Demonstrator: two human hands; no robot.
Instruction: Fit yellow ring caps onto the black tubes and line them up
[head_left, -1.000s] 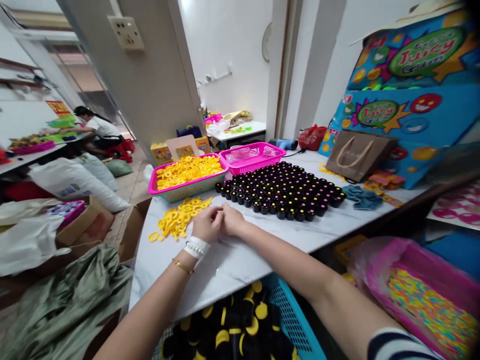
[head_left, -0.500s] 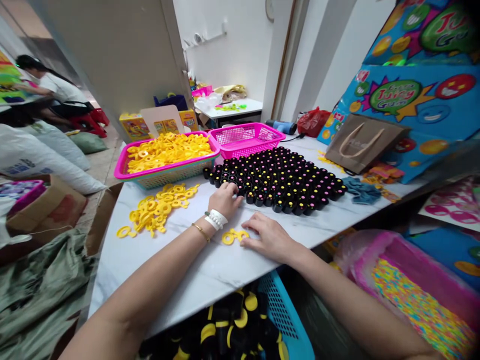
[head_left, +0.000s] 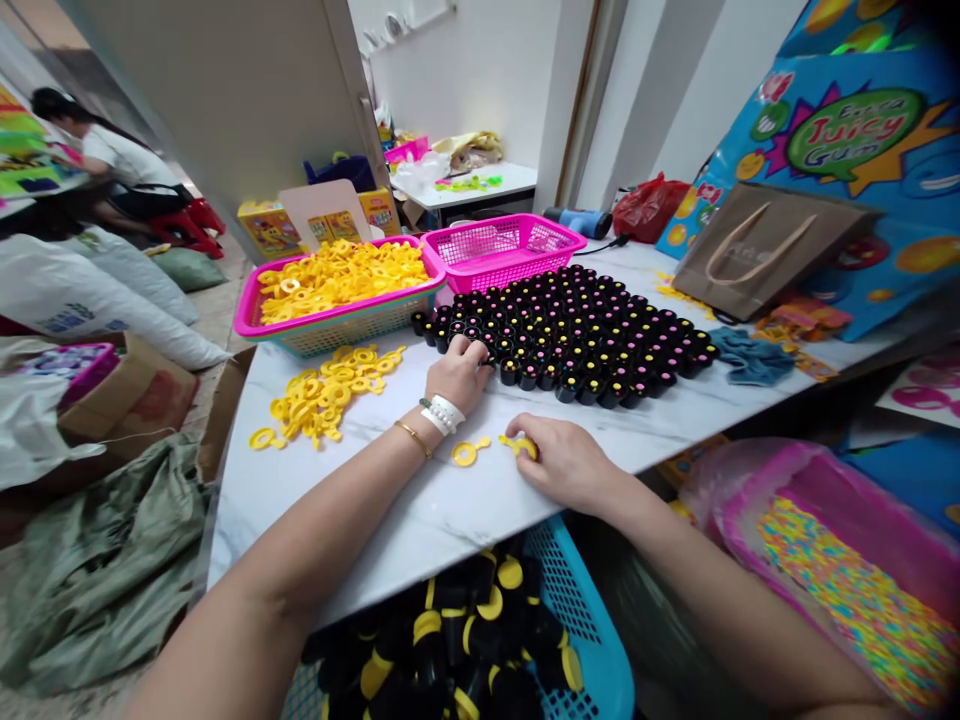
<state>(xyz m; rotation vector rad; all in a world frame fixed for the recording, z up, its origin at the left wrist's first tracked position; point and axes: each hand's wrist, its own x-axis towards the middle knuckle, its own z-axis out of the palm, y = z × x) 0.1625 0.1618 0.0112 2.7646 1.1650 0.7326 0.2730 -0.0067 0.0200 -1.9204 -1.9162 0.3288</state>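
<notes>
My left hand (head_left: pixel 459 372) is at the near left edge of a block of small black cylinders (head_left: pixel 577 335) with pink and yellow centres. Its fingers are curled over one of them, partly hidden. My right hand (head_left: pixel 559 458) pinches a yellow plastic ring with a tab (head_left: pixel 523 446), lifted on edge just above the tabletop. Between the hands another yellow ring piece (head_left: pixel 465 454) lies flat. A loose pile of the same yellow pieces (head_left: pixel 319 400) spreads to the left of my left forearm.
A pink-rimmed basket (head_left: pixel 247 318) heaped with yellow pieces stands at the back left, beside a pink basket (head_left: pixel 499 265). Below the table's near edge is a blue basket (head_left: pixel 581 600) of black, yellow-capped cylinders. At right are a paper bag (head_left: pixel 772 250) and a blue cloth (head_left: pixel 754 357).
My right hand has picked up one of the two yellow ring pieces and tilted it. My left hand stays at the black cylinders, its fingers more curled. The view has shifted slightly.
</notes>
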